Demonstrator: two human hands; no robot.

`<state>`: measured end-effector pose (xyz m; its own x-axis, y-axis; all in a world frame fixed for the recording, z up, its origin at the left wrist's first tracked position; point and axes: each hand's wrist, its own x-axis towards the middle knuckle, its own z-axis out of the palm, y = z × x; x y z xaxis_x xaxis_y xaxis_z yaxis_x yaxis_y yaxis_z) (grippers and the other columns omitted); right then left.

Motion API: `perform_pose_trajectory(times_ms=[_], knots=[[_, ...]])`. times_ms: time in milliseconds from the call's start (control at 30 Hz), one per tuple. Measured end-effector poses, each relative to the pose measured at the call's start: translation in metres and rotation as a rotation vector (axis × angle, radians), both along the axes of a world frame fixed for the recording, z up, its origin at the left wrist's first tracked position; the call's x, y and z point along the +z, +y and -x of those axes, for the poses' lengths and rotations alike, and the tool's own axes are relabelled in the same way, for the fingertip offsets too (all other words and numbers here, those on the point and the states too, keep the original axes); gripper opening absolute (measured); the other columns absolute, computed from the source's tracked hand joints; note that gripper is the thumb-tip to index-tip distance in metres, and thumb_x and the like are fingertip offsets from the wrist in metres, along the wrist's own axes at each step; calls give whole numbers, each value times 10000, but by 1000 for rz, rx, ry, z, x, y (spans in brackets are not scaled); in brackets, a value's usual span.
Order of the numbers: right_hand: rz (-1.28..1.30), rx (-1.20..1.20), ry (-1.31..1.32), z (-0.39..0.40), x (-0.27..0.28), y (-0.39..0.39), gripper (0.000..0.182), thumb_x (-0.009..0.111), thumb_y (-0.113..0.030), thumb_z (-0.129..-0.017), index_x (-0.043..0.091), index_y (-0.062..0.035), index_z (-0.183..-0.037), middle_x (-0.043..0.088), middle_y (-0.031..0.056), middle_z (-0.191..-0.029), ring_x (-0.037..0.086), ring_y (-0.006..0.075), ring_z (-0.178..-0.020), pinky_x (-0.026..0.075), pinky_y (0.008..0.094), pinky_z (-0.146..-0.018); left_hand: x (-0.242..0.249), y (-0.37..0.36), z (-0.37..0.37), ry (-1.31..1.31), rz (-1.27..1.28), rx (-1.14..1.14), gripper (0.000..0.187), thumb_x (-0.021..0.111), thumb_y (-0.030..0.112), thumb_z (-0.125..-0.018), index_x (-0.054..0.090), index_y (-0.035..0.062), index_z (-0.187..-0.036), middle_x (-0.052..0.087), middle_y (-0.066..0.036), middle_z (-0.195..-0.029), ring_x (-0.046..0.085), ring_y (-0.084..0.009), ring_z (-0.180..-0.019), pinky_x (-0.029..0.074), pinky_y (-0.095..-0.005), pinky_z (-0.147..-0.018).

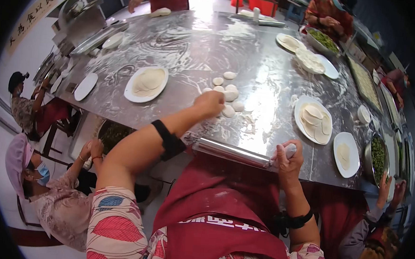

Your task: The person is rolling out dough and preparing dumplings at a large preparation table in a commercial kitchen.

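Note:
My left hand [209, 105] is curled closed at the edge of a cluster of small round dough pieces [231, 92] on the floured metal table. Its fingertips are hidden, and I cannot tell what is between them. Along the front edge lies a shiny metal rolling pin [233, 152]. My right hand [289, 160] is wrapped round the pale handle at its right end. Beyond that hand stands a white plate [297, 128] with stacked dough wrappers [316, 122]. Left of the cluster, another plate [130, 94] carries a pile of floured wrappers [148, 81].
At right are a small plate with one wrapper [343, 156] and a bowl of chopped greens [378, 156]. A bare white plate [85, 87] lies at the left edge. People sit or stand around the table, including a masked person [56, 191] close on my left.

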<state>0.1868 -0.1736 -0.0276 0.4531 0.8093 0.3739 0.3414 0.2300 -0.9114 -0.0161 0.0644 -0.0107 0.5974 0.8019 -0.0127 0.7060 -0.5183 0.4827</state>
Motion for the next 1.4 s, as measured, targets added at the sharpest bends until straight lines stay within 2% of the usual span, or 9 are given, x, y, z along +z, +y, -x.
perform_pose_trajectory(times_ms=[67,233,367,567,867,1067,1267,1333,1400], knots=[[24,-7,6,0,2,3,167,608,-30,-867,448,-57,-906,548,33,-642,570,96,-538,444,221,-466,-8,-14,-7,-43,-139,-50,271,679,238,-734,638,53,-928,592,-203,-963,594,-355,-902,481,-416,-788],[43,-14,50,0,-3,6,157,583,-29,-878,440,-55,-937,555,48,-685,550,96,-525,443,227,-467,-3,-21,-24,128,-194,-52,332,704,186,-719,605,2,-977,532,-179,-1091,483,-326,-1109,435,-406,-906],[70,-9,75,2,1,-1,150,577,-48,-888,437,-52,-941,553,52,-669,539,97,-522,440,223,-488,-14,-24,-24,-17,-200,-108,304,701,152,-686,589,1,-926,584,-139,-982,574,-296,-959,474,-393,-807],[29,-2,18,3,2,1,145,578,-106,-904,445,-55,-923,546,56,-638,531,106,-519,415,223,-477,-17,-49,-29,-251,244,-316,163,687,131,-664,647,36,-791,662,-146,-798,641,-289,-773,493,-374,-682],[72,51,65,-11,7,35,158,593,-133,-901,460,-51,-920,538,52,-626,530,117,-506,411,230,-463,-12,-61,-38,18,168,-158,118,687,105,-676,686,88,-793,680,-108,-820,649,-273,-822,499,-377,-696],[37,-18,30,-14,0,35,159,603,-101,-886,448,-66,-892,510,34,-607,517,105,-485,415,243,-442,-9,-66,-28,-22,211,-242,107,658,134,-715,685,93,-810,679,-104,-836,645,-285,-842,496,-375,-723],[-6,11,-93,-32,-9,57,143,596,-81,-890,458,-57,-916,520,38,-594,532,112,-478,410,251,-427,-12,-49,-46,220,22,-380,183,624,170,-708,697,27,-796,670,-169,-850,641,-328,-801,502,-422,-693],[44,-12,-154,-33,-17,31,152,606,-83,-883,462,-49,-918,535,40,-608,547,113,-492,424,250,-438,-26,-45,-35,48,69,-310,172,625,143,-695,675,-8,-759,654,-206,-783,641,-329,-722,497,-410,-665],[-3,18,29,-10,-8,8,155,615,-80,-872,465,-48,-898,536,39,-606,552,112,-498,435,250,-445,-23,-52,-19,-153,295,-186,142,647,107,-695,633,2,-790,650,-164,-747,641,-270,-720,490,-377,-651]])
